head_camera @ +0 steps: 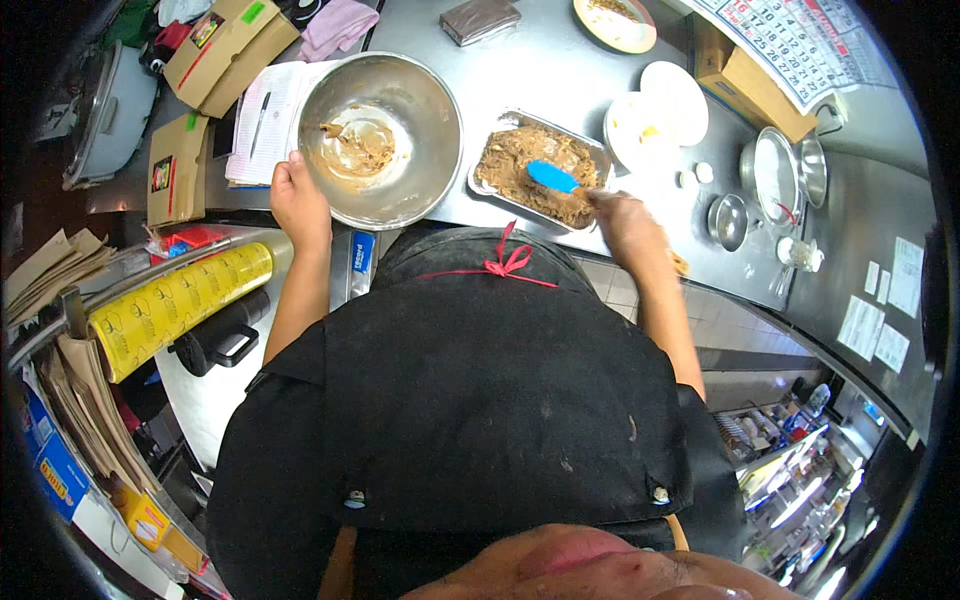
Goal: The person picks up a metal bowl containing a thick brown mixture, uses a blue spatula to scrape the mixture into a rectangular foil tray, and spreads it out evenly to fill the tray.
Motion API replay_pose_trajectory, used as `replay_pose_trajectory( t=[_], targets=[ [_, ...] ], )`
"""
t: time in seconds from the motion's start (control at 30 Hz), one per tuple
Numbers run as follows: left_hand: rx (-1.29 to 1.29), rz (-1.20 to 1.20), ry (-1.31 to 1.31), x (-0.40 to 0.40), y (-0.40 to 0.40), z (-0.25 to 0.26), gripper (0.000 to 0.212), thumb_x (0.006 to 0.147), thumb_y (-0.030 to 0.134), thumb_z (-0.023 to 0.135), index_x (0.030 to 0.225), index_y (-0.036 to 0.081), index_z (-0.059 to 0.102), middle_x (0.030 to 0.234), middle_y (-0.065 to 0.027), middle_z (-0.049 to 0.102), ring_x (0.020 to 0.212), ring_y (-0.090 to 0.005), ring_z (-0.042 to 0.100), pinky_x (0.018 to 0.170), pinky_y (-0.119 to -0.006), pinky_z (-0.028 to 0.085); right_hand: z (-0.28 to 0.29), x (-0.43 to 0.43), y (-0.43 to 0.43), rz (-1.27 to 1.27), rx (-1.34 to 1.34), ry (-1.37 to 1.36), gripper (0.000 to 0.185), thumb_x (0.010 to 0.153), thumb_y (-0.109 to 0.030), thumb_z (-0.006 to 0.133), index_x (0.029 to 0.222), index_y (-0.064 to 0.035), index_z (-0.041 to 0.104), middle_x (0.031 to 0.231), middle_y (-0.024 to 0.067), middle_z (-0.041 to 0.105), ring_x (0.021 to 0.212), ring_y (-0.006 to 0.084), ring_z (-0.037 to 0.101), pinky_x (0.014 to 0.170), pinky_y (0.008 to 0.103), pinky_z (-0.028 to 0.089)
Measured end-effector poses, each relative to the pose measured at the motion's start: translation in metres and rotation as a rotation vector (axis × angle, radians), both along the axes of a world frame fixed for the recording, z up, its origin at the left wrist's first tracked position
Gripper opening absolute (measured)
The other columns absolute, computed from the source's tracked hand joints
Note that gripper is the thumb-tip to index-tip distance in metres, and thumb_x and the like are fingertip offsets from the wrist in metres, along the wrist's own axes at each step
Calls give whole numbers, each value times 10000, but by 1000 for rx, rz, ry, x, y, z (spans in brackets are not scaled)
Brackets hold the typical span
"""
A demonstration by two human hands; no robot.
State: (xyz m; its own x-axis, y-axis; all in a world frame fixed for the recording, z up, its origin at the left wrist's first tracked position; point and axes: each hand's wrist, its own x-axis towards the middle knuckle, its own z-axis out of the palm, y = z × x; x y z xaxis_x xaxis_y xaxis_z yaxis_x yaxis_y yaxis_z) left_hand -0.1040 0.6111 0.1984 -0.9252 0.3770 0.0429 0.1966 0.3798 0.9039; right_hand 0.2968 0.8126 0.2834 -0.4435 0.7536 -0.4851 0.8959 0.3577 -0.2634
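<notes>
My left hand (301, 196) grips the near left rim of a large stainless steel mixing bowl (439, 150), its thumb over the edge. Smears of brown batter (367, 146) coat the bowl's bottom. To the right, a rectangular foil pan (495, 196) holds thick, lumpy brown batter (517, 154). My right hand (626, 225), slightly blurred, is closed on the handle of a spatula with a blue head (553, 176). The blue head lies on the batter in the pan. Most of the handle is hidden by my fingers.
Right of the pan are white plates (673, 101), eggshell-like white pieces (703, 172), a small metal bowl (727, 221) and a glass jar (801, 255). Behind lie a wrapped brown block (480, 19) and a plate with crumbs (637, 34). Left are an open notebook (247, 150), a pen (260, 124) and cardboard boxes (176, 176).
</notes>
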Motion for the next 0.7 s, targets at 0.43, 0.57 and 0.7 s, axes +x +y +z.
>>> replay_pose_trajectory(
  t=[0.43, 0.57, 0.7],
  targets=[
    [7, -116, -1, -9, -18, -9, 447, 1035, 234, 738, 725, 37, 483, 681, -1, 500, 665, -94, 426, 613, -320, 395, 48, -40, 33, 206, 41, -151, 325, 1100, -225, 436, 1280, -72, 659, 1215, 267, 735, 1105, 441, 722, 909, 574, 575],
    [-68, -179, 226, -17, -22, -5, 413, 942, 163, 769, 712, -8, 471, 723, -71, 469, 653, -176, 440, 619, -357, 403, 8, -89, 38, 396, 118, 209, 319, 1082, -174, 497, 1311, -24, 661, 1104, 286, 737, 1076, 454, 711, 934, 557, 545],
    [-64, -209, 198, -10, -19, 6, 345, 876, 110, 759, 716, -27, 486, 735, -93, 455, 657, -210, 460, 626, -370, 416, -104, -139, 30, 713, 227, 357, 343, 1112, -213, 410, 1304, -22, 621, 1069, 285, 739, 1064, 472, 722, 918, 587, 565]
  ],
)
